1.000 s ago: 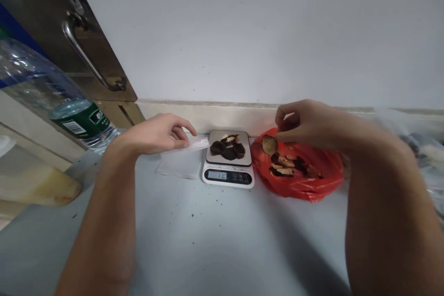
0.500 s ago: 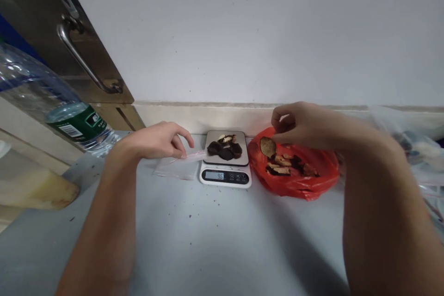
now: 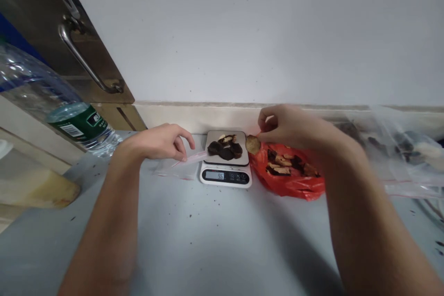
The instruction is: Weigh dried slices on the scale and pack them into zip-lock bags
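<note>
The scale [image 3: 225, 166] has a smooth, shiny metal top and a white plastic body. The red bag [image 3: 294, 184] is thin, crinkly plastic — shiny. The bottle [image 3: 52, 101] is clear plastic — the tabletop [image 3: 208, 240] looks smooth and dull.

I read "96" on the lit display of the kitchen scale [image 3: 226, 167] standing near the back edge of the countertop [image 3: 208, 236]; the small round button marks right of the digits are too tiny for me to read. The water bottle [image 3: 52, 101] at the countertop's left edge has a green label with white characters and a white barcode patch, both too blurred for me to make out. I see no other legible text.
</note>
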A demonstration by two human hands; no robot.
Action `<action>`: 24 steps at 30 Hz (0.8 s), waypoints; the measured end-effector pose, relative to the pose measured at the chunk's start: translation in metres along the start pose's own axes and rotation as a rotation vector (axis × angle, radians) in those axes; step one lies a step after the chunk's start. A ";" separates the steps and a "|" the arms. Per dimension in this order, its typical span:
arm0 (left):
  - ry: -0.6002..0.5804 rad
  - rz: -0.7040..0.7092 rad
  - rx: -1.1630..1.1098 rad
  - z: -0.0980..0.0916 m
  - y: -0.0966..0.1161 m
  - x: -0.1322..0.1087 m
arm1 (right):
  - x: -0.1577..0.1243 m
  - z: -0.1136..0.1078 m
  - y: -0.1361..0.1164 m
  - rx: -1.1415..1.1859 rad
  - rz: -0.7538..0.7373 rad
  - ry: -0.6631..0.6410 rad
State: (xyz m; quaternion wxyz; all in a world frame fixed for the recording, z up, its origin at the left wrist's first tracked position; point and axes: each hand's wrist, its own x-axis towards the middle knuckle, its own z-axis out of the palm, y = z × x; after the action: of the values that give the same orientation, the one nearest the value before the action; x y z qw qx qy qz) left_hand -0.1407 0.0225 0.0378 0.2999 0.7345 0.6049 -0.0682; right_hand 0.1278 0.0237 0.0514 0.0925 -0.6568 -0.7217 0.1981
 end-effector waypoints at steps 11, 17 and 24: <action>0.008 -0.006 -0.019 0.001 0.003 -0.003 | 0.006 0.008 -0.001 0.129 0.011 0.051; -0.006 -0.008 0.001 0.002 0.002 -0.001 | 0.019 0.027 -0.003 0.234 0.003 0.065; -0.010 -0.040 -0.005 0.002 0.003 -0.003 | 0.013 0.015 -0.004 0.184 -0.032 0.049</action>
State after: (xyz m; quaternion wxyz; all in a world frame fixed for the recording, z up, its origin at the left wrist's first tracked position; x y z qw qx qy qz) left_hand -0.1378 0.0185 0.0390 0.3034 0.7211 0.6181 -0.0764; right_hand 0.1168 0.0341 0.0381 0.1733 -0.6384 -0.7085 0.2458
